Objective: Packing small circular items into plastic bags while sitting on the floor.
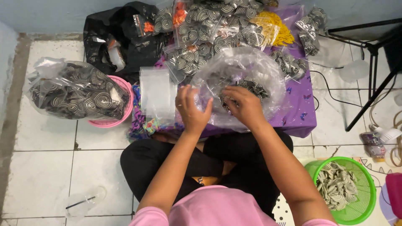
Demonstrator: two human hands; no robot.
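Where the person sits cross-legged on the tiled floor, a purple table stands in front of them, mostly buried under heaped small packets of black-and-cream spiral pieces; its far edge is hidden by them. To the left, a big clear sack of the same pieces rests on a pink basket, of which only a rim arc shows. At lower right, a green basket holds loose spiral pieces, and the frame's bottom edge cuts off its near rim. On the table's near side lies a large clear plastic bag, crumpled and glaring, so its contents read only as dark swirls. A stack of empty clear bags stands just left of it. The left hand presses the bag's near edge, fingers curled together. The right hand reaches into the bag, its fingertips bunched; what they pinch I cannot tell.
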